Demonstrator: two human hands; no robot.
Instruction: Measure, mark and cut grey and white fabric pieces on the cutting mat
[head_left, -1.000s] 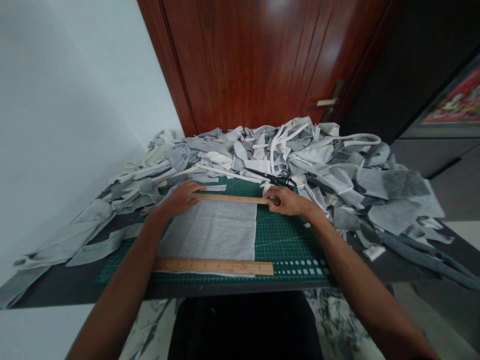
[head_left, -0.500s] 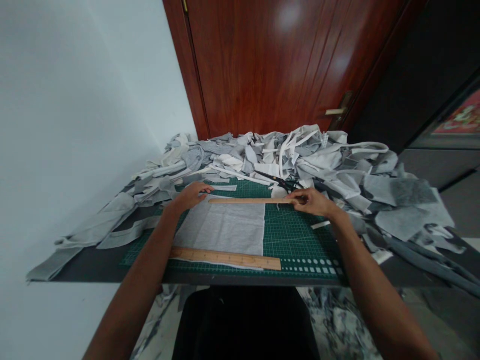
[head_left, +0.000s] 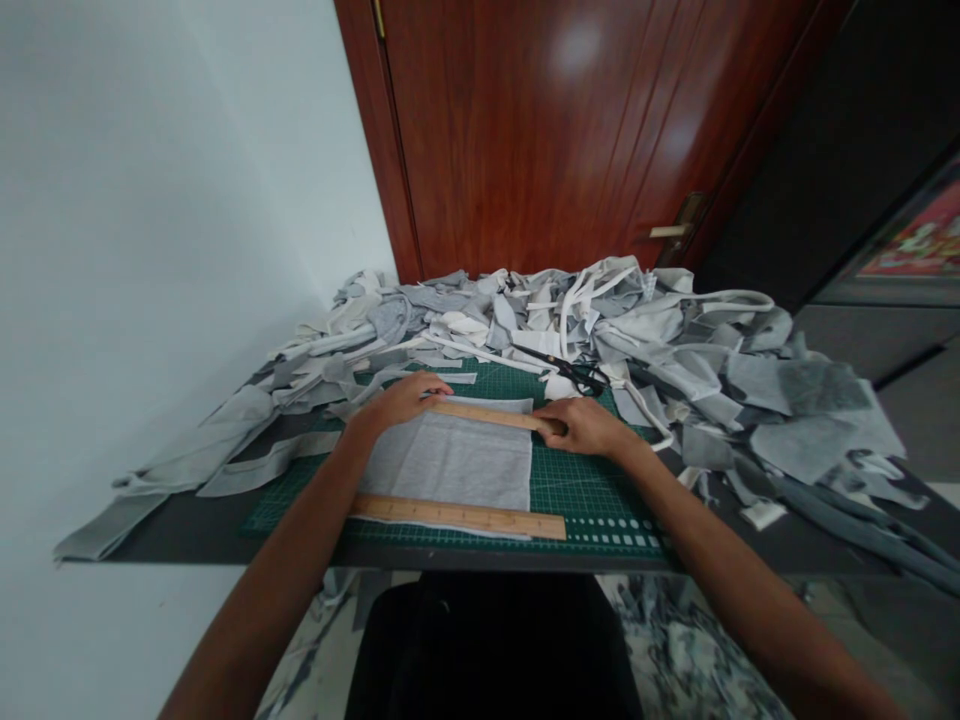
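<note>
A grey rectangle of cloth [head_left: 450, 465] lies on the green cutting mat [head_left: 577, 485]. Over its far part a thin wooden ruler [head_left: 487, 413] runs slightly aslant. My right hand [head_left: 581, 425] is closed around that ruler's right end, beside the cloth's right edge. At the other end, my left hand [head_left: 409, 398] has its fingers pinched on the ruler; they partly hide the tip. A second, wider wooden ruler [head_left: 469, 516] rests along the cloth's near edge, with neither hand on it. Black scissors [head_left: 566, 368] lie beyond my right hand.
Heaps of grey and white fabric scraps [head_left: 510, 310] cover the back and both sides of the dark table [head_left: 187, 535]. A white wall [head_left: 247, 180] stands at the left and a reddish wooden door [head_left: 540, 140] behind. More scraps lie on the floor [head_left: 675, 640].
My right hand has moved left and nearer, bringing the thin ruler with it and tilting it. My left hand has shifted slightly right and now has the ruler's left end at its fingers.
</note>
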